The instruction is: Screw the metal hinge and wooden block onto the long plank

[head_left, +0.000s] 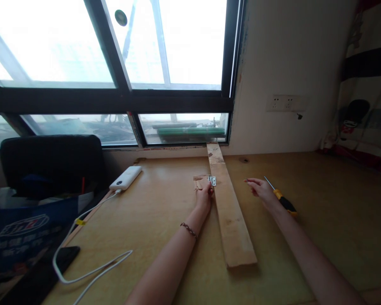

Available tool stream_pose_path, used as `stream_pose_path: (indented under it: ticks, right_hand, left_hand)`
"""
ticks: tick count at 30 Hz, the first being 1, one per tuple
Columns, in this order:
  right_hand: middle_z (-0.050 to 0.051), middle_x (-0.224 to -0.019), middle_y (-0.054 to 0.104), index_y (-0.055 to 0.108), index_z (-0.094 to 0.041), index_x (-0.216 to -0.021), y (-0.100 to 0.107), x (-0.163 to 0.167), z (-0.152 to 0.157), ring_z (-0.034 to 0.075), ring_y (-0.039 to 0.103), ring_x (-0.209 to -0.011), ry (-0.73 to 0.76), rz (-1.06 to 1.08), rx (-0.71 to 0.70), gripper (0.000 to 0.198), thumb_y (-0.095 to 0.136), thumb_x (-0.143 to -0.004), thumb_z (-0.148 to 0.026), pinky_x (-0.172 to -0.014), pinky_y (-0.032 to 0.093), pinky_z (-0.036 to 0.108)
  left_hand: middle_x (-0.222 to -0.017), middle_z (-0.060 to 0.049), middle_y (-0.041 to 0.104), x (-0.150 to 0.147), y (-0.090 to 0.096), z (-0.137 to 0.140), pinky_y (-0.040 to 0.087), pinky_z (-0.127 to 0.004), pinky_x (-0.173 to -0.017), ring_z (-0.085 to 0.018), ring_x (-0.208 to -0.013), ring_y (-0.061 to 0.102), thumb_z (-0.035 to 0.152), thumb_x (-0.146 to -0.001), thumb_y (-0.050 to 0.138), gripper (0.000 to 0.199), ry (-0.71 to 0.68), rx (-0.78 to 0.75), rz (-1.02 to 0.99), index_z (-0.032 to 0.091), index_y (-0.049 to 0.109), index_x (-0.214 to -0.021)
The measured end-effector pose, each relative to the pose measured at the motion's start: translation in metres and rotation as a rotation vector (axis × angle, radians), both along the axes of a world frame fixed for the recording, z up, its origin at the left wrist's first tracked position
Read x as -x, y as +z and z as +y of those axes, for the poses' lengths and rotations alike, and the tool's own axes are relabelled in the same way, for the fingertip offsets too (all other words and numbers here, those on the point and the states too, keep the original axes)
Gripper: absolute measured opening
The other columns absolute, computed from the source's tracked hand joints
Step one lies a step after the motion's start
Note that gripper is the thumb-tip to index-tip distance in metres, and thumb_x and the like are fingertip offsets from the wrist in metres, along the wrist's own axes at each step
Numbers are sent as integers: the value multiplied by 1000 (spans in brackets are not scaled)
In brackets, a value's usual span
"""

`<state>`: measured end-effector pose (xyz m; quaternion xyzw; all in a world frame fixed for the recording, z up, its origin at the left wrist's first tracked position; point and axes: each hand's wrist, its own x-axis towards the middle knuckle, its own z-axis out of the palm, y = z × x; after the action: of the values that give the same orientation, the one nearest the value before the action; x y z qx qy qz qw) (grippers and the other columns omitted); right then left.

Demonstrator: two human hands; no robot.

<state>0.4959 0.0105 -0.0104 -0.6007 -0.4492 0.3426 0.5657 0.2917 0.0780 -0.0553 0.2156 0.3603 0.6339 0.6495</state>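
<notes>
A metal hinge (212, 181) lies across the seam between a short wooden piece (200, 181) and the left edge of a long wooden plank (230, 207). My left hand (204, 196) presses on the hinge and grips it together with the short piece, fingers closed. To the right of the plank, my right hand (259, 188) is raised in a pinch. At its fingertips shows a tiny piece that looks like a screw (245, 180), too small to see well. A yellow and black screwdriver (285, 202) rests on the table beside my right wrist.
The plank's far end reaches the window. On the table's left side are a white power bank (125, 178) and its looping white cable (59, 254). A black chair (52, 163) and a blue bag (31, 231) stand left. Wall sockets (287, 103) and a curtain (365, 84) are right.
</notes>
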Motion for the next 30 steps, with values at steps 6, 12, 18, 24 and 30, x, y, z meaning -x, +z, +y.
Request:
stream_pose_path:
  ticks: [6, 12, 18, 24, 30]
  right_hand:
    - [3, -65, 63, 63, -13, -74, 16, 68, 48, 8, 49, -47, 112, -60, -143, 29, 65, -57, -37, -41, 34, 19]
    - [5, -70, 68, 67, -15, -71, -7, 84, 83, 15, 59, -60, 70, -336, -184, 25, 62, -62, -38, -56, 45, 25]
    - [3, -69, 69, 69, -17, -74, -15, 81, 85, 16, 61, -60, 74, -445, -157, 22, 63, -63, -36, -56, 44, 24]
    - [2, -73, 70, 70, -21, -78, -13, 84, 86, 15, 62, -62, 44, -531, -180, 19, 62, -66, -33, -60, 46, 24]
    - [1, -75, 71, 71, -25, -83, -8, 86, 86, 16, 62, -64, 37, -652, -170, 20, 62, -68, -35, -58, 44, 24]
  left_hand:
    - [-66, 0, 60, 0, -3, 2, 37, -15, -43, -2, -44, 45, 25, -49, 77, 35, -22, -43, -61, 12, 61, -77]
    - [-63, 0, 59, 0, -2, 2, 37, -16, -44, -2, -43, 45, 26, -48, 77, 35, -32, -19, -40, 10, 61, -75]
    - [-62, 0, 58, -1, -6, 4, 37, -17, -46, -3, -46, 45, 28, -49, 77, 33, -32, -16, 3, 10, 61, -72]
    - [-68, -1, 61, -1, -6, 3, 36, -16, -47, -3, -47, 46, 28, -49, 77, 36, -44, -35, 4, 11, 62, -77]
    - [-65, -1, 60, -1, -4, 1, 35, -17, -46, -3, -47, 45, 27, -49, 77, 34, -42, -63, 12, 11, 62, -75]
